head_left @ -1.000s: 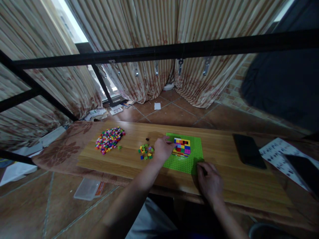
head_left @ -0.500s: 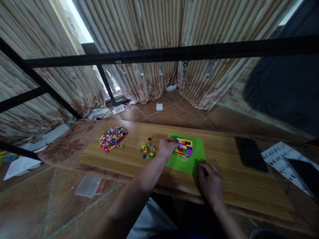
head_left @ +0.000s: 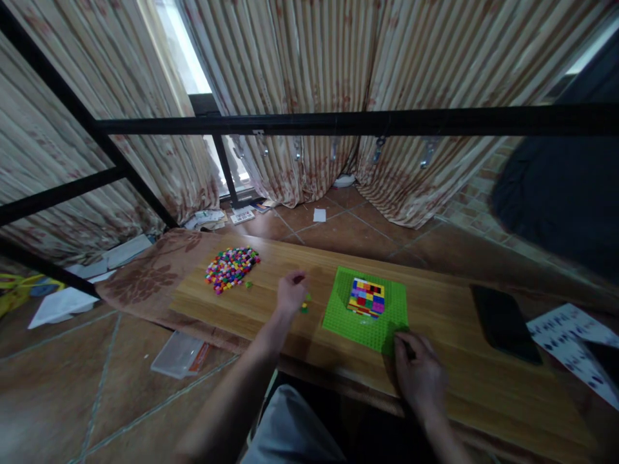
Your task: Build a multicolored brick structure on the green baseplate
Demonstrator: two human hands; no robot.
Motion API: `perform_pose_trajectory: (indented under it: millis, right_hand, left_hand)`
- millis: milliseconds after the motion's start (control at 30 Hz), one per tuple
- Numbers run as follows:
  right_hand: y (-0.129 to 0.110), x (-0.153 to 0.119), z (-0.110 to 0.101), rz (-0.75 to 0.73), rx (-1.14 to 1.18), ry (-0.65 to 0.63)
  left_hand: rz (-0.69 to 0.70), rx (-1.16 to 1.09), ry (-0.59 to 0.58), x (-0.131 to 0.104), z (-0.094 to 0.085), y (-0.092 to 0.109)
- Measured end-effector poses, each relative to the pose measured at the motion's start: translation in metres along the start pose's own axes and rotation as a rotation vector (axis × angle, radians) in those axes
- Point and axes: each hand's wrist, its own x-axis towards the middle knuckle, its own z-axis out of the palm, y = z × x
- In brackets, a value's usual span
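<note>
As the left hand bunches its fingers over a few loose bricks, I cannot tell from my remote seat whether one is pinched there. Curled at the near right corner of the green baseplate, the right hand appears to steady it; I cannot make out whether thumb and fingertips grip the edge. Near the plate's middle stands the multicoloured brick build, bare studs on every side giving fingers room around it. The loose bricks lie just left of the plate, probably for a short reach, while the larger brick pile sits farther left, well apart. To the right, I see a broad strip of wooden tabletop separating plate from dark slab; both forearms cross the near edge.
</note>
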Motion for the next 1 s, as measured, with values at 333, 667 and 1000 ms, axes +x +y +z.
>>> perform_pose_trajectory:
  millis: [333, 667, 1000]
  right_hand:
    - [0.004, -0.001, 0.001, -0.01, -0.011, 0.0]
    - [0.0, 0.0, -0.003, 0.004, -0.013, -0.016]
    - [-0.001, 0.0, -0.001, 0.018, -0.003, -0.007]
  left_hand:
    - [0.178, 0.421, -0.074, 0.009, -0.035, -0.005]
    - [0.455, 0.928, -0.354, -0.002, -0.036, 0.009]
    - [0.524, 1.026, -0.287, -0.006, -0.032, 0.007]
